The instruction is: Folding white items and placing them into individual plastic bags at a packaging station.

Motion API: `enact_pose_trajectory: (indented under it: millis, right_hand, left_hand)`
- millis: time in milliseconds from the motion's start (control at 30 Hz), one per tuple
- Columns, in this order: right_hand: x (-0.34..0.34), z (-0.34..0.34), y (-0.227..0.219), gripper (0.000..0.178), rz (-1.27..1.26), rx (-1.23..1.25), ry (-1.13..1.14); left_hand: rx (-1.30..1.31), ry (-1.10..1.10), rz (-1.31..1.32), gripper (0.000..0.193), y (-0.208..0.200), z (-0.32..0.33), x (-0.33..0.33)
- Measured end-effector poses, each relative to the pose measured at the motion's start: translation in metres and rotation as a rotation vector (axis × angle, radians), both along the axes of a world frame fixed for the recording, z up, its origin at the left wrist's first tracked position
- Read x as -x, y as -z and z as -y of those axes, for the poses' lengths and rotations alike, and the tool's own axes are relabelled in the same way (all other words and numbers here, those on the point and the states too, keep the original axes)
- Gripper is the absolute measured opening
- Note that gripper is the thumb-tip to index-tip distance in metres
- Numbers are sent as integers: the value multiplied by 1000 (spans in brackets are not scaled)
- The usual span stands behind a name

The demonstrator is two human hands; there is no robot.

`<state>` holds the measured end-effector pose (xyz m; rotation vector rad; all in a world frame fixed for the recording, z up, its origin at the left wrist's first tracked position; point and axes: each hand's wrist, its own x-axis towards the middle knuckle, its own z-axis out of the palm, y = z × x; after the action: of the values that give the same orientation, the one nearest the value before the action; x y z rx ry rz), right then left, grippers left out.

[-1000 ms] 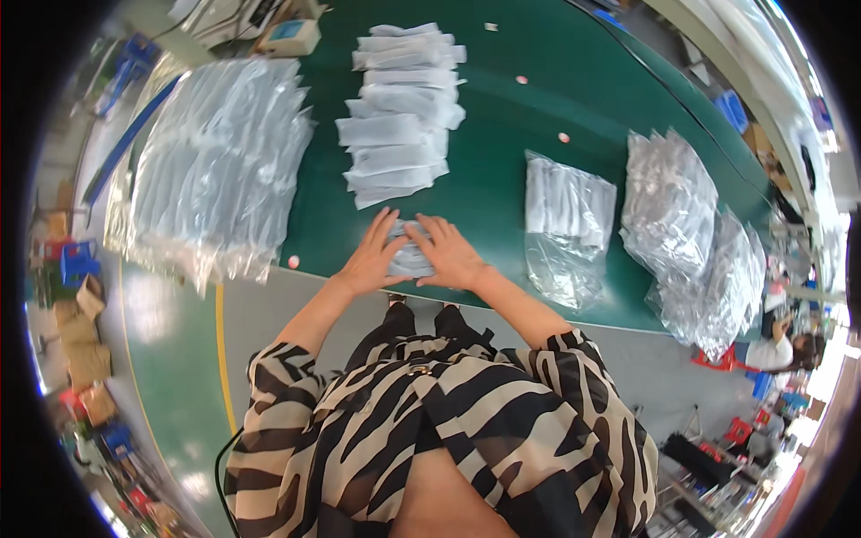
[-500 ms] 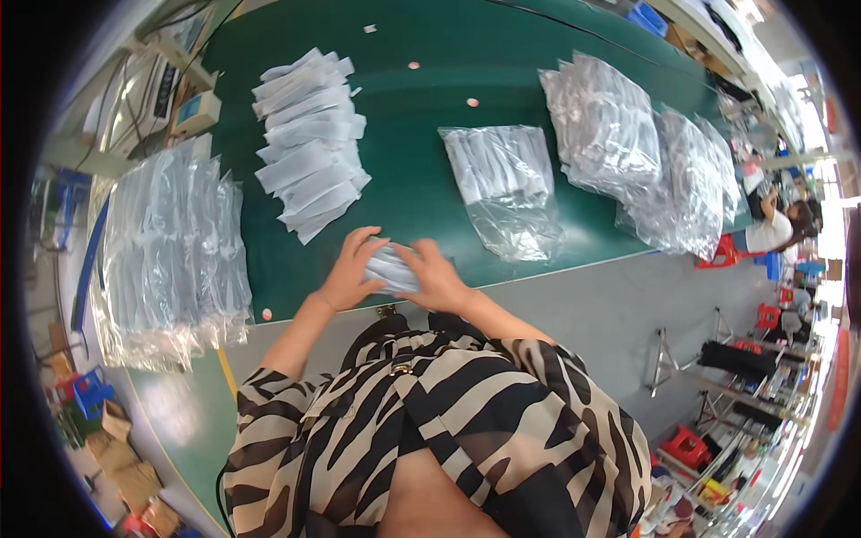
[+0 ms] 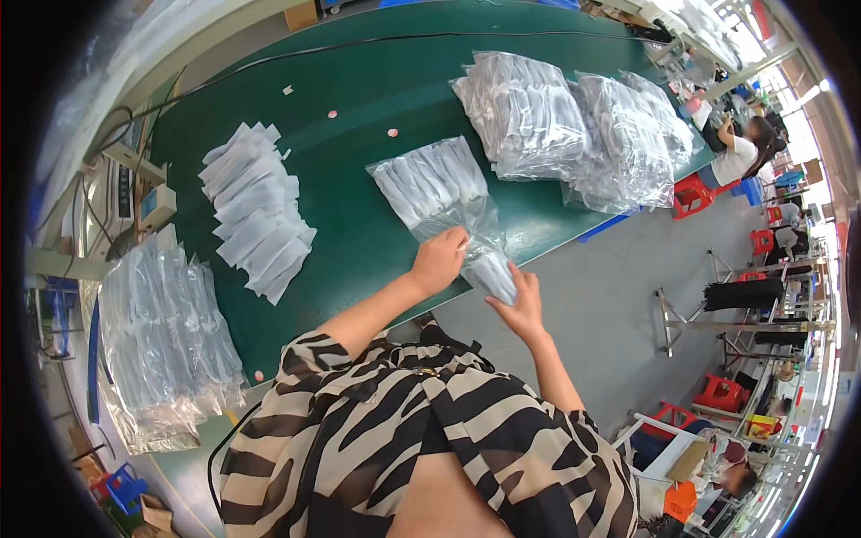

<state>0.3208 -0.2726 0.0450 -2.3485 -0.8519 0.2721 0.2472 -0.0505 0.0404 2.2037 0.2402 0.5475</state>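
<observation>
A clear plastic bag (image 3: 482, 221) lies on the green table with a row of white packets (image 3: 429, 179) in its far part. My left hand (image 3: 439, 261) is closed on the near edge of the bag, fingertips pinching the film. In my right hand (image 3: 521, 306) is a small bundle of white packets (image 3: 491, 274), thumb and fingers around it. The bundle's far end is at the bag's mouth; how far inside it sits, I cannot tell. To the left, a long overlapping row of loose white packets (image 3: 260, 211) lies on the table.
Filled clear bags (image 3: 529, 117) are piled at the back right. Another stack of bagged packets (image 3: 166, 327) stands at the left edge. A black cable (image 3: 359, 39) crosses the table's far side. A person (image 3: 740, 152) sits beyond on a red stool (image 3: 692, 195).
Both hands have moved right with the bundle, from the table's near edge to the bag. My left hand has let go of the bundle and taken the bag's edge. The view has shifted.
</observation>
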Motion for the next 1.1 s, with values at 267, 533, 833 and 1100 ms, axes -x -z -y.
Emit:
enact_pose_trajectory:
  millis: [267,533,833,1100]
  right_hand:
    - [-61,-113,50,85,-784,-74,47]
    - [-41,-208,13,94,420,23,10]
    - [-71,-181,47,92,653,49,-139]
    - [56,-97,-89,27,-174,459,-1074]
  left_hand:
    - [-16,76,81,12,-35,7,0]
    - [54,-3,49,12,-58,10,38]
    - [187,32,-37,23,-28,38,83]
    - [313,-588,-179,16,34,13,223]
